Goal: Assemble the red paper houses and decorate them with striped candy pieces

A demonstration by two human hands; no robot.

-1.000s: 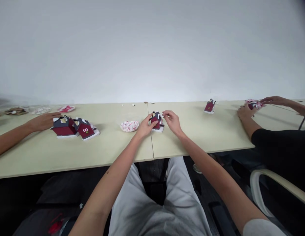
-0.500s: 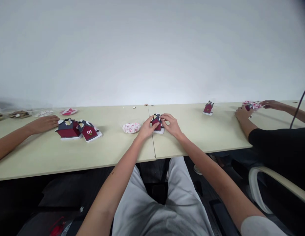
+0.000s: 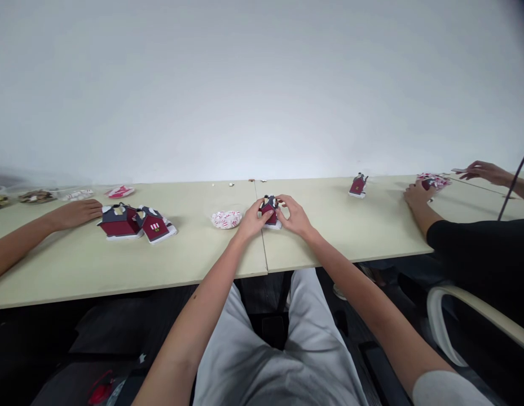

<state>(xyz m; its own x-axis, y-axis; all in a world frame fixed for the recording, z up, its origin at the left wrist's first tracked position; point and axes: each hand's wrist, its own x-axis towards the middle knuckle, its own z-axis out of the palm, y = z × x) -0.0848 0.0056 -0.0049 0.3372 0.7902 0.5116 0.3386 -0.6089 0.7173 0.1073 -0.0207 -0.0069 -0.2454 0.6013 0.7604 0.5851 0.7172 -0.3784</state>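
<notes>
A small dark red toy house (image 3: 269, 215) with a grey, white-patched roof and a white base stands on the table in front of me. My left hand (image 3: 253, 219) grips its left side, thumb across the front wall. On the house's right side, my right hand (image 3: 294, 215) has its fingers curled in against the roof and wall; whether a small piece is between them I cannot make out. Left of my left hand sits a clear bag or tray of small red-and-white pieces (image 3: 227, 219).
Two more toy houses (image 3: 120, 221) stand at left beside a co-worker's hand (image 3: 79, 213). Another house (image 3: 357, 185) is at right. A co-worker's hands (image 3: 418, 195) hold one by red-and-white pieces. Piles of parts (image 3: 36, 195) lie far left. A seam (image 3: 264, 248) splits the table.
My hands stay on the toy house, with only slight finger movement on the right. The right co-worker's far hand has moved away to the right and up, holding a light, thin piece.
</notes>
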